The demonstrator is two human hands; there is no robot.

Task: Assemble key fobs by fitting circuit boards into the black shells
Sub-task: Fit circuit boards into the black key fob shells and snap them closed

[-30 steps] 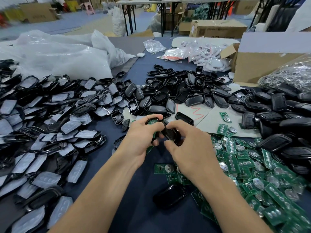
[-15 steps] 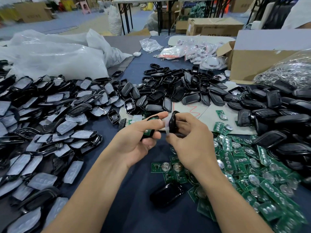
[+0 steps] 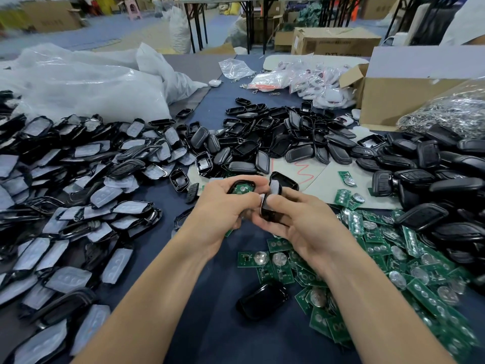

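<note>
My left hand (image 3: 223, 208) grips a black shell half (image 3: 241, 187) with a green circuit board seated inside it, face up. Right beside it, my right hand (image 3: 294, 222) pinches a second black shell half (image 3: 270, 203) held on edge, a pale rubber pad showing on its inner side. The two halves nearly touch above the dark blue table (image 3: 215, 311). A closed black fob (image 3: 262, 300) lies on the table below my hands. Loose green circuit boards (image 3: 388, 261) spread out to the right.
Shell fronts with pale pads (image 3: 78, 200) are heaped at the left, empty black shells (image 3: 275, 137) at the centre back, closed black fobs (image 3: 433, 185) at the right. White plastic bags (image 3: 86, 82) lie back left; a cardboard box (image 3: 409, 95) and a bag of metal parts (image 3: 451, 111) stand back right.
Both hands stayed together at the table's middle. The left hand turned its shell so the green board now faces up; the right hand's shell stays on edge against it.
</note>
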